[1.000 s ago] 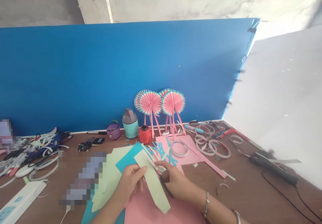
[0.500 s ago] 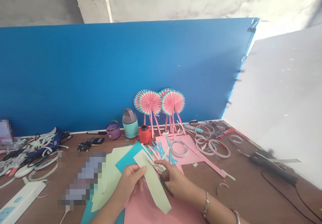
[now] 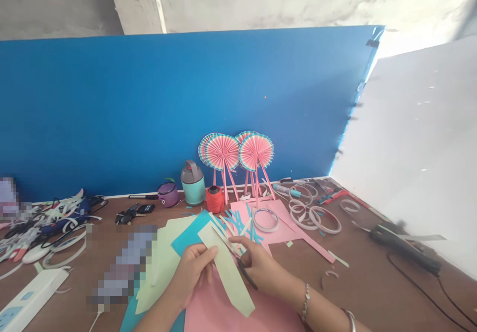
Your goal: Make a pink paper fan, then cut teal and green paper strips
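Note:
Between thumb and fingers, my left hand (image 3: pixel 196 270) pinches a long strip of pale green paper (image 3: pixel 231 285), which slants down to the right. My right hand (image 3: pixel 259 265) grips a pair of scissors (image 3: pixel 244 272) with dark handles, their blades lying along the strip's upper right edge. Fingers hide part of the scissors. Beneath the hands is a large pink sheet (image 3: pixel 219 312). Blue paper (image 3: pixel 192 235) and pale green sheets (image 3: pixel 164 242) lie to the left. Thin cut blue strips (image 3: pixel 238 220) are scattered just beyond the hands.
Round pink paper fans (image 3: pixel 257 153) stand against the blue partition (image 3: pixel 149 108). Before it are a teal flask (image 3: pixel 193 188), a purple pot (image 3: pixel 167 194) and a red container (image 3: pixel 215 199). Tape rolls (image 3: pixel 325 220) and a black glue gun (image 3: pixel 406 247) lie right; cables (image 3: pixel 63 222) and a power strip (image 3: pixel 32 299) left.
Almost nothing differs. Both hands stay in place, and the lower end of the green strip has shifted very slightly right.

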Demonstrator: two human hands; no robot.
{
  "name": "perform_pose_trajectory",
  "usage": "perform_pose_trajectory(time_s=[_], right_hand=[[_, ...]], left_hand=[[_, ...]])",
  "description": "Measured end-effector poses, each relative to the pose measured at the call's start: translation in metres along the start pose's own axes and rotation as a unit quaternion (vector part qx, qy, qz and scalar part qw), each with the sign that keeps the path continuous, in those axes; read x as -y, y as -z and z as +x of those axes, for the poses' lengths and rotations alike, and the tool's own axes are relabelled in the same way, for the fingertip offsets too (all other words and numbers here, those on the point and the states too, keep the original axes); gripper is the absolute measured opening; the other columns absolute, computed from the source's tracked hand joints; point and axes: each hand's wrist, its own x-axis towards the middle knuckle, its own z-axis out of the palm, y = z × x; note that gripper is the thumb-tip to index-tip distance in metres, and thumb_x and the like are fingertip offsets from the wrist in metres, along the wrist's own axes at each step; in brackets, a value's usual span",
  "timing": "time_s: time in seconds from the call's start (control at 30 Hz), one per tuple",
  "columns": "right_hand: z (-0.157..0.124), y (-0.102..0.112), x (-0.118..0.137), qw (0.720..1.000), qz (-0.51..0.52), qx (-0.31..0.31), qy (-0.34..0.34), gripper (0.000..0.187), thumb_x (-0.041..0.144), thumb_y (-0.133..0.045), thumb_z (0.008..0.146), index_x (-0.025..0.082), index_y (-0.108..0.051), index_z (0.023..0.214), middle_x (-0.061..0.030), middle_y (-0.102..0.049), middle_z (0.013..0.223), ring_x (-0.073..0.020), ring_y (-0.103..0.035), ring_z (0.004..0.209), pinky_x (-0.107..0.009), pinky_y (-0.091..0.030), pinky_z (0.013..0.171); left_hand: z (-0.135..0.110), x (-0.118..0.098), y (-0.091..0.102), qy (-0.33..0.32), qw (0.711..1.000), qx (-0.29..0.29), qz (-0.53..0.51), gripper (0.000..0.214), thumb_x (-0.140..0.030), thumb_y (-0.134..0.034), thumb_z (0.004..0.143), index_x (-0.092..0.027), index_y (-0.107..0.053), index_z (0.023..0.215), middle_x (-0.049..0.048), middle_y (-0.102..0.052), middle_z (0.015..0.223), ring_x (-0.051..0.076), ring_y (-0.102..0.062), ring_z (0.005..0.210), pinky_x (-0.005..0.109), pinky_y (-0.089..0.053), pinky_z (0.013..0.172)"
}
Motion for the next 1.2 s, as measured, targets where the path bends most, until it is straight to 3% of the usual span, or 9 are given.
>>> perform_pose_trajectory(time_s=[0.17,0.4,0.6,0.87,1.0,1.2], right_hand=[[0.002,-0.001,-0.002,1.000,-0.014,-0.014,0.000,0.051,0.034,-0.058,0.077,0.015,-0.046,0.123,0.0125,-0.035,0.040,-0.0060,-0.028,0.036,-0.016,-0.022,0.037],[0.002,-0.001,-0.004,1.000,0.004,0.003,0.003,0.056,0.021,-0.060,0.069,0.017,-0.044,0.123,0.0127,-0.039,0.042,-0.0068,-0.034,0.036,-0.016,-0.025,0.036],[0.002,-0.001,-0.006,1.000,-0.005,0.003,0.003,0.057,0.021,-0.060,0.070,0.018,-0.043,0.124,0.0124,-0.040,0.043,-0.0070,-0.037,0.036,-0.016,-0.025,0.037],[0.002,0.000,-0.001,0.999,-0.022,-0.034,-0.001,0.046,0.028,-0.058,0.076,0.017,-0.048,0.119,0.0122,-0.036,0.041,-0.0069,-0.032,0.035,-0.017,-0.023,0.036],[0.002,-0.001,0.001,0.999,-0.023,-0.037,-0.009,0.043,0.032,-0.058,0.076,0.015,-0.052,0.116,0.0123,-0.035,0.037,-0.0072,-0.030,0.034,-0.017,-0.024,0.036],[0.004,0.005,0.005,0.995,0.092,-0.019,-0.023,0.049,0.037,-0.067,0.066,0.013,-0.052,0.105,0.0077,-0.050,0.048,-0.0075,-0.041,0.042,-0.018,-0.030,0.041]], left_hand=[[0.000,0.000,0.000,0.000,1.000,0.009,-0.007,0.038,-0.044,-0.068,0.066,-0.018,-0.049,0.046,-0.0046,-0.046,0.028,0.006,-0.035,0.031,0.020,-0.023,0.041],[0.001,0.002,0.001,0.003,0.999,0.035,0.012,0.037,-0.045,-0.065,0.068,-0.016,-0.054,0.049,-0.0036,-0.049,0.032,0.006,-0.036,0.030,0.021,-0.019,0.040],[-0.003,-0.001,-0.003,0.020,0.997,0.049,0.048,0.038,-0.050,-0.064,0.066,-0.015,-0.056,0.053,-0.0025,-0.052,0.036,0.006,-0.035,0.028,0.022,-0.011,0.037],[-0.002,-0.001,-0.001,0.027,0.998,0.028,0.058,0.039,-0.050,-0.064,0.066,-0.017,-0.053,0.049,-0.0047,-0.045,0.028,0.006,-0.029,0.027,0.022,-0.010,0.037],[-0.001,0.000,-0.001,0.023,0.997,0.039,0.055,0.039,-0.050,-0.065,0.066,-0.016,-0.055,0.050,-0.0031,-0.048,0.030,0.006,-0.032,0.028,0.023,-0.011,0.038],[0.005,0.005,0.006,0.013,0.999,-0.026,0.034,0.039,-0.049,-0.065,0.067,-0.018,-0.052,0.049,-0.0041,-0.045,0.028,0.007,-0.029,0.030,0.022,-0.014,0.038]])
